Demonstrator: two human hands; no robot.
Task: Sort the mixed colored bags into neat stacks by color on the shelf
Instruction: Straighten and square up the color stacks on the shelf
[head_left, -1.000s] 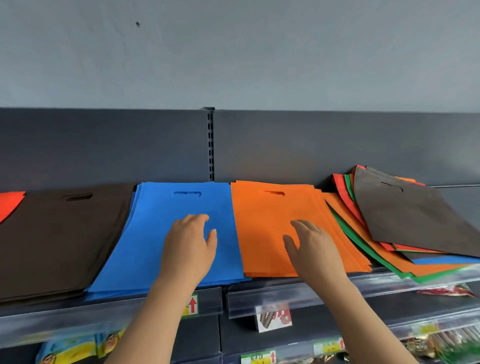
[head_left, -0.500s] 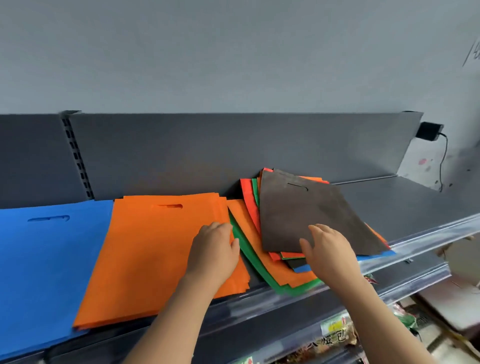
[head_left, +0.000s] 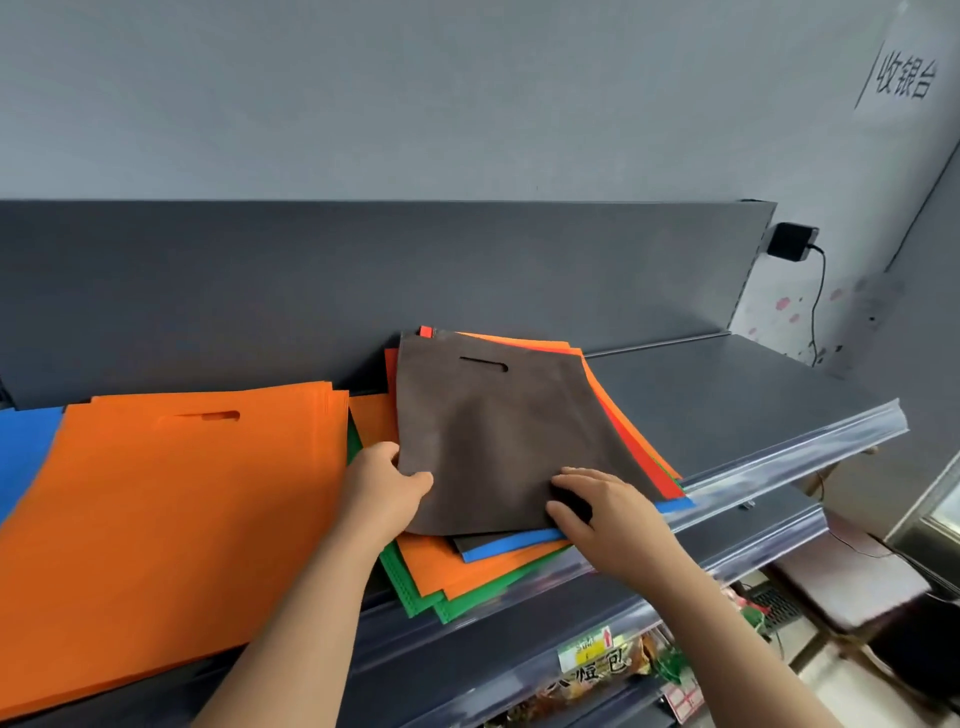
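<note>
Far out to the left of your left hand, a sliver of a blue stack (head_left: 23, 457) lies at the frame edge. Next to it, an orange stack (head_left: 171, 519) lies flat on the shelf (head_left: 727, 395), its near right side just beside your left wrist, with the handle slot toward the back panel.

Your left hand (head_left: 384, 486) grips the lower left edge of the brown bag (head_left: 498, 441), with the thumb lying on top of the fabric and the fingers at the edge. The brown bag spans the gap between your two hands and tops the mixed pile (head_left: 452, 571), its handle slot pointing away from you.

Under it, between and below your hands, a green bag (head_left: 415, 590) sticks out nearest you. An orange one lies over that, and a blue bag (head_left: 511, 543) shows just by your right thumb.

Your right hand (head_left: 608, 514) pinches the brown bag's lower right edge, fingers curled on top. So your hands are apart, each one clamped on the same bag.

Past your right hand, a red bag (head_left: 647, 460) and another orange edge fan out from under the brown one. Beyond them is bare shelf with a clear price rail (head_left: 805, 447) along its front. Farther right and above, a black adapter (head_left: 789, 241) hangs on the wall with its cord trailing down. Below your right forearm, snack packets (head_left: 608, 670) sit on the lower shelf.
</note>
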